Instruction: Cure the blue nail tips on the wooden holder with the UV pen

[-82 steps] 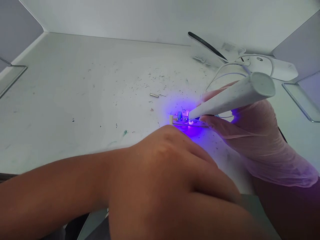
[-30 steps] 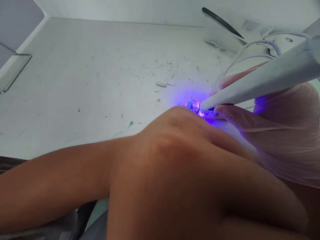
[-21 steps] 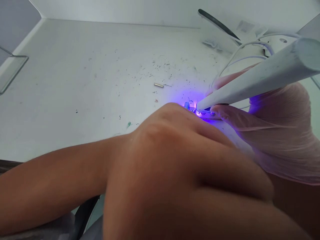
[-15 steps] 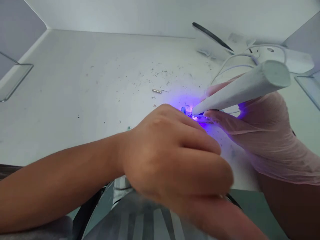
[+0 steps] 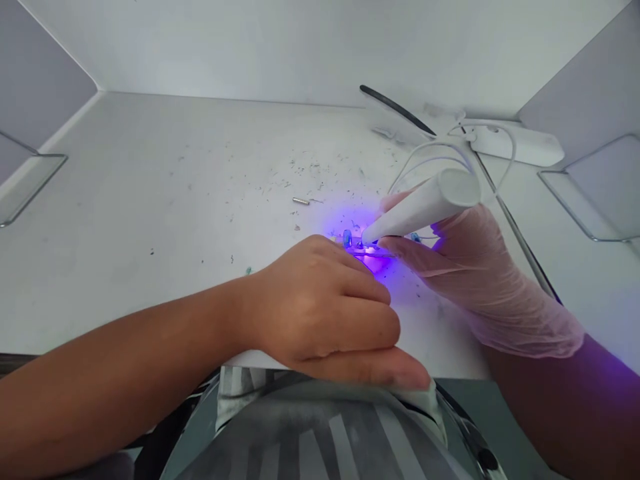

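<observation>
Now whole in view, left hand [image 5: 330, 307] curls loosely, contents unclear; right hand [image 5: 457, 260] still clasps white lamp [image 5: 419, 212].

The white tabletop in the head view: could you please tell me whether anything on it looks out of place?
Yes: dark specks lie scattered over the tabletop, so it looks littered. A small metal cylinder lies loose near them, left of the white lamp in the gloved right hand, apparently stray.

Holding wand [image 5: 420, 208] in right hand [image 5: 453, 263]; having left hand [image 5: 325, 307] before grip, leftward; rod [image 5: 301, 201] behind, leftward; device [image 5: 525, 145] behind, rightward.
</observation>
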`<move>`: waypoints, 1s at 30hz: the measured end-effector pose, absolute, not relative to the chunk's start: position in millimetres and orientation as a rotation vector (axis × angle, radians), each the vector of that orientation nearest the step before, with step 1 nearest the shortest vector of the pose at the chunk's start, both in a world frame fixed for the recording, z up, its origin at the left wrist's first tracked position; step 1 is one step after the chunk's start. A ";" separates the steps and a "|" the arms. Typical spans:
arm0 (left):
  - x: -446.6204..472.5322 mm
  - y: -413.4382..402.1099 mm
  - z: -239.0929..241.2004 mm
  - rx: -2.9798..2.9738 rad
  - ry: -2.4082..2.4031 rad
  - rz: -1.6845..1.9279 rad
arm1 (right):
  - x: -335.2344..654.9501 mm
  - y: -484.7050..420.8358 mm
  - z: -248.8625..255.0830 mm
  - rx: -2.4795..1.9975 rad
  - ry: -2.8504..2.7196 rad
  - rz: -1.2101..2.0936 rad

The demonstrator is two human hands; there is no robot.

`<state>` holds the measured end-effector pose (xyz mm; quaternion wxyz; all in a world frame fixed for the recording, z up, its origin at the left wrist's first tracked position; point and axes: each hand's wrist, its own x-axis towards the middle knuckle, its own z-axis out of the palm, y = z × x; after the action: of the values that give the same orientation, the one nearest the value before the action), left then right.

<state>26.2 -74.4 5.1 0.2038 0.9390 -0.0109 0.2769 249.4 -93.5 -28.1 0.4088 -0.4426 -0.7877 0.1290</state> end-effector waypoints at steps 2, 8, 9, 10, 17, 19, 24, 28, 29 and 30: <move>25.6 -76.0 4.6 2.673 -0.072 0.738 | 248.9 -94.3 -29.1 -1.090 -1.990 0.313; 24.2 -85.8 -2.9 2.853 -0.128 0.546 | 245.0 -94.9 -23.2 -1.066 -2.031 0.218; 24.2 -86.9 -4.1 2.877 -0.136 0.508 | 244.5 -94.9 -22.1 -1.059 -2.041 0.206; 24.3 -87.8 -4.8 2.894 -0.144 0.465 | 244.2 -94.9 -21.3 -1.057 -2.049 0.195; 28.2 -95.1 -0.4 2.885 -0.042 -0.046 | 247.7 -93.4 -26.7 -1.116 -2.016 0.240; 29.4 -98.1 0.5 2.855 -0.001 -0.168 | 248.6 -92.9 -28.8 -1.119 -2.013 0.236; 32.2 -102.8 2.6 2.847 0.052 -0.371 | 248.8 -92.5 -29.9 -1.125 -2.007 0.232; 34.8 -105.7 5.6 2.811 0.096 -0.494 | 248.8 -92.4 -28.9 -1.105 -2.024 0.248; 35.1 -106.2 6.2 2.803 0.105 -0.520 | 248.7 -92.5 -28.6 -1.106 -2.023 0.250; 35.1 -106.5 6.7 2.800 0.113 -0.540 | 248.6 -92.7 -28.3 -1.107 -2.020 0.249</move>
<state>35.1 -106.5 6.7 0.1435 0.9710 0.0392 -0.1873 248.6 -92.7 -28.3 0.4007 -0.4376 -0.7989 0.0986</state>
